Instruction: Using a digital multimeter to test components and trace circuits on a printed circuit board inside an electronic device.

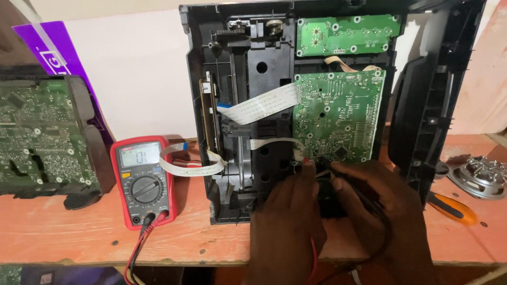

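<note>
Hands pinched shut on probes: left hand (285, 211) red probe (308, 164), right hand (380, 203) black probe (323, 162), tips at green circuit board (338, 113); multimeter (142, 179) at left

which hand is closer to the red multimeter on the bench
Left. The left hand is just right of the red multimeter, with bare bench between them. The right hand lies farther right, beyond the left.

Dim, warm, even light; sharp, soft shadows.

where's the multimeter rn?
Head view, left of centre: the red multimeter lies on the wooden bench, between the loose circuit board and the opened black chassis.
</note>
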